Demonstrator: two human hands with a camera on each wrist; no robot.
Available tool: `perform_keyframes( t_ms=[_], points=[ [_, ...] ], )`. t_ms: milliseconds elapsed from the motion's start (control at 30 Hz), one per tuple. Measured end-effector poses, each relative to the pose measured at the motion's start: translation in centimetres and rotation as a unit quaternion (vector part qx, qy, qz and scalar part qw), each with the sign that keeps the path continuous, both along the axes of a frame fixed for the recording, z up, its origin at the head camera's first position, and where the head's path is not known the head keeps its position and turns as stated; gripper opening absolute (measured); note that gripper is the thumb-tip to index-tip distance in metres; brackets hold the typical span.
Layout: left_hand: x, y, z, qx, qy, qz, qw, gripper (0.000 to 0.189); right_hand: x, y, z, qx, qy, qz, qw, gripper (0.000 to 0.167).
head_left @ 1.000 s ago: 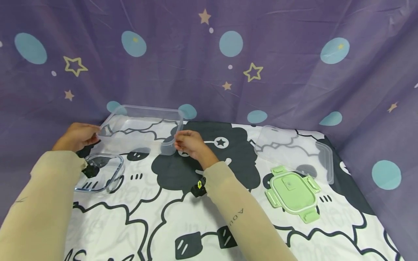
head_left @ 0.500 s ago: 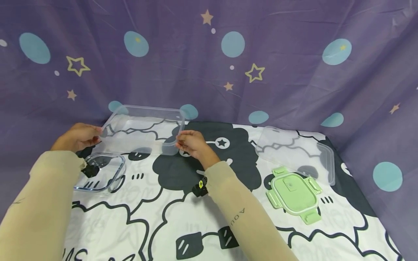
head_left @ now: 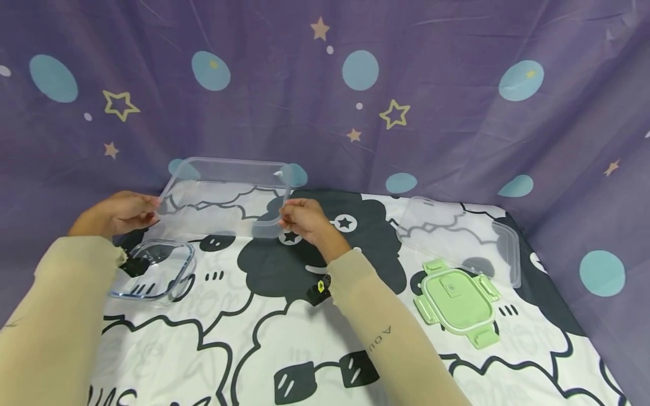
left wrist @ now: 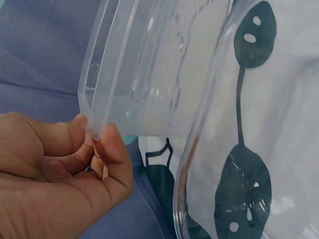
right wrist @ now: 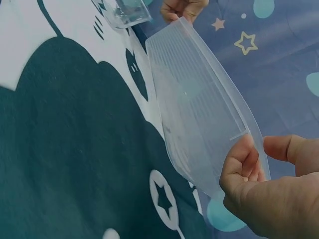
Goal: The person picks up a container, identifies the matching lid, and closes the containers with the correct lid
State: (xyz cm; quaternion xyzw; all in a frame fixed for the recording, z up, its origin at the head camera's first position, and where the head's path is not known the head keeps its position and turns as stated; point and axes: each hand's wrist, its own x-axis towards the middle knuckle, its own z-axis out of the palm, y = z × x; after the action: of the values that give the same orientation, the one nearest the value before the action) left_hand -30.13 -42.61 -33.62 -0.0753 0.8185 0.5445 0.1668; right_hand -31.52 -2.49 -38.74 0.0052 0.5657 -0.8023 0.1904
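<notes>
Both hands grip a clear plastic box point(head_left: 218, 226) by its rim at the back left of the cloth. My left hand point(head_left: 119, 213) pinches the left end; in the left wrist view the thumb and fingers point(left wrist: 115, 154) close on the rim. At the opposite end, my right hand point(head_left: 311, 223) holds the near corner, thumb on the outside and fingers curled under the rim in the right wrist view. Just below the left hand sits a clear glass container point(head_left: 189, 265), partly hidden by the left sleeve and wrist camera.
On the right lies a green snap lid point(head_left: 459, 301) with its flaps spread out. Behind it a flat, clear plastic lid point(head_left: 442, 228) overlaps it in the head view. A purple curtain point(head_left: 325, 113) rises along the back edge of the patterned cloth point(head_left: 244, 349).
The plastic box has risen slightly, its far rim now higher against the curtain. My right hand has moved a little right and up with it; the left hand stays nearly in place.
</notes>
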Motion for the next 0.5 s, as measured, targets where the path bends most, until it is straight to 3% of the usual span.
perform_keyframes(
  t_ms=[200,333,500],
  points=[
    [-0.1,1.2,0.5,-0.010,0.008,-0.023,0.9997,0.039,-0.1,1.4,0.7,0.023,0.010,0.000,0.9997,0.025],
    [-0.1,2.3,1.0,0.013,0.006,-0.027,0.9995,0.028,-0.2,2.6,1.1,0.030,0.017,-0.006,0.9994,0.025],
    [-0.2,3.9,1.8,0.087,-0.007,-0.016,0.9960,0.015,0.0,4.3,1.9,0.047,0.018,-0.015,0.9986,0.028]
  ],
)
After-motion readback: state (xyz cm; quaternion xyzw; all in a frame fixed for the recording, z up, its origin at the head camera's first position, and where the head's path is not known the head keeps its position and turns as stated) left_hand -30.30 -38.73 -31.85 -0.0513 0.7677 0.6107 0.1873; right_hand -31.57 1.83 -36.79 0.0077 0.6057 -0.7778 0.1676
